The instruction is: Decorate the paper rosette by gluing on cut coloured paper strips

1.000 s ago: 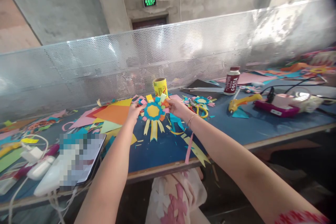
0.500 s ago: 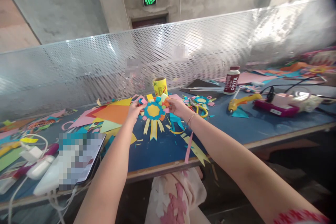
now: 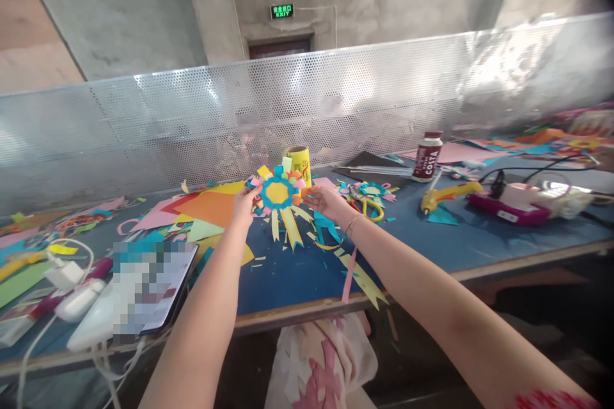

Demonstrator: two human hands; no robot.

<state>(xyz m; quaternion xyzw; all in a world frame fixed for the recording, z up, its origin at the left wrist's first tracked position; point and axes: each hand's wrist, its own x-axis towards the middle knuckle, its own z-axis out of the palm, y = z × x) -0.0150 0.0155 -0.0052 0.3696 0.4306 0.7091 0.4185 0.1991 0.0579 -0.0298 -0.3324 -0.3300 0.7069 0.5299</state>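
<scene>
A handmade paper rosette (image 3: 277,192) is held up over the table. It has a yellow centre, a blue scalloped ring, colourful paper loops around it and yellow-and-white ribbon tails below. My left hand (image 3: 245,202) pinches its left rim. My right hand (image 3: 330,203) is at the opposite rim, beside an orange loop, with its fingers stretched out and loosely apart; whether the fingertips touch the paper is hard to see. Just behind the rosette stands a yellow cardboard tube (image 3: 300,165). Yellow-handled scissors (image 3: 371,209) lie past my right hand, near another small paper flower (image 3: 372,189).
Coloured paper sheets (image 3: 206,208) and scraps cover the left. A phone (image 3: 165,294) rests near the front edge among white cables. To the right are a brown bottle (image 3: 426,157), a yellow glue gun (image 3: 451,195) and a purple power strip (image 3: 508,209). A perforated metal screen (image 3: 182,121) runs behind.
The rosette has risen slightly and turned so its tails swing to the right. My right hand's fingers have loosened at its rim, while my left hand keeps its pinch.
</scene>
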